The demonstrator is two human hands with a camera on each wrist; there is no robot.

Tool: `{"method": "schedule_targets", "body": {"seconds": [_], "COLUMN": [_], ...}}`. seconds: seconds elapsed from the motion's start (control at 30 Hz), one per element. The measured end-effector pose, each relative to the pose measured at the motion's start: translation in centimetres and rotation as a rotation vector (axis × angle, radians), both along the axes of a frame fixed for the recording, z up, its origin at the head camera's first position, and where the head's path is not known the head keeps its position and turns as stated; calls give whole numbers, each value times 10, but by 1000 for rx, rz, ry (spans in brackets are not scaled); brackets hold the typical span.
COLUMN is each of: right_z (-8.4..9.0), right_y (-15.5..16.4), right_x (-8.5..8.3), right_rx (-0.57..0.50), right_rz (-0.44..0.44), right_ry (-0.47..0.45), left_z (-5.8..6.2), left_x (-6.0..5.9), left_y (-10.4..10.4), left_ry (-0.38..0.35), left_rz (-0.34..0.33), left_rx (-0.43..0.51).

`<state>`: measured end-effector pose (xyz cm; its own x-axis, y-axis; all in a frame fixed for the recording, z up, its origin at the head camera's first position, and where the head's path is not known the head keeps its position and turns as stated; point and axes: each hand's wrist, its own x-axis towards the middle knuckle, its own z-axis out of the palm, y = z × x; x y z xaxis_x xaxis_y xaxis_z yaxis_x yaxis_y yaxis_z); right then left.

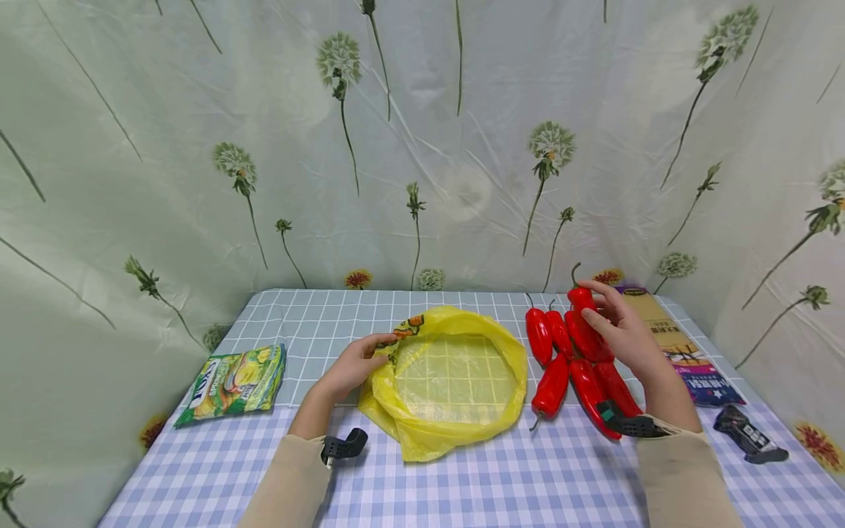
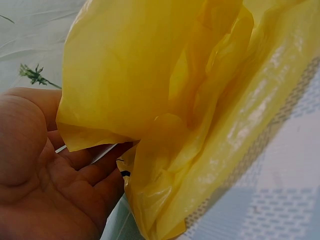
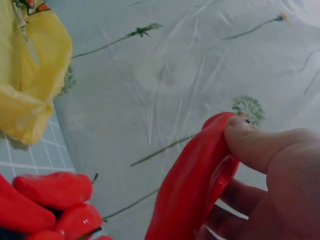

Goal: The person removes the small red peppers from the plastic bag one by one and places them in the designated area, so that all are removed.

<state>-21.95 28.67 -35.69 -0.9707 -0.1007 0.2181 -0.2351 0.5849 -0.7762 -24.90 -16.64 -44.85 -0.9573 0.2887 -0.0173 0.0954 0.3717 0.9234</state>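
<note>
Nearest: black wrist mounts at both beige sleeves, checked tablecloth [image 1: 475, 484] underneath. Left hand [image 1: 356, 364] pinching rim of yellow plastic bag [image 1: 455, 378], holding mouth spread open flat on table centre; same grip seen close in left wrist view, film [image 2: 200, 115] draped over fingers. Right hand [image 1: 623, 334] clasping one red pepper [image 1: 584, 323], thumb on top, lifted off pile of red peppers [image 1: 568, 367] lying just right of bag. Farther left, green snack packet [image 1: 232, 383]; right, flat printed package [image 1: 680, 348] and small dark wrapper [image 1: 749, 434]. Behind, dandelion-print curtain [image 1: 422, 147]. Risk: thin rim slipping from left pinch, mouth collapsing; glossy pepper sliding from grip, or stem snagging film.
</note>
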Motion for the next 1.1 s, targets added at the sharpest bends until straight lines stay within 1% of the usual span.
{"method": "schedule_targets", "body": {"seconds": [0.2, 0.3, 0.5, 0.77, 0.97, 1.1], "right_z": [-3, -4, -9, -14, -18, -22], "right_y": [12, 16, 25, 35, 45, 52], "right_x": [-1, -1, -2, 0, -1, -2], "right_rx": [-8, -6, -33, -24, -7, -10], "right_rz": [-62, -72, -79, -137, -179, -178], "right_ry": [-48, -59, -80, -61, -132, -157], "left_z": [0, 0, -1, 0, 0, 0], "left_x": [0, 1, 0, 0, 0, 1], "left_y": [0, 0, -1, 0, 0, -1], "left_ry": [-10, -22, -19, -19, -18, -18], "left_rz": [-2, -1, 1, 3, 4, 8], "left_rx": [6, 18, 14, 13, 13, 10]}}
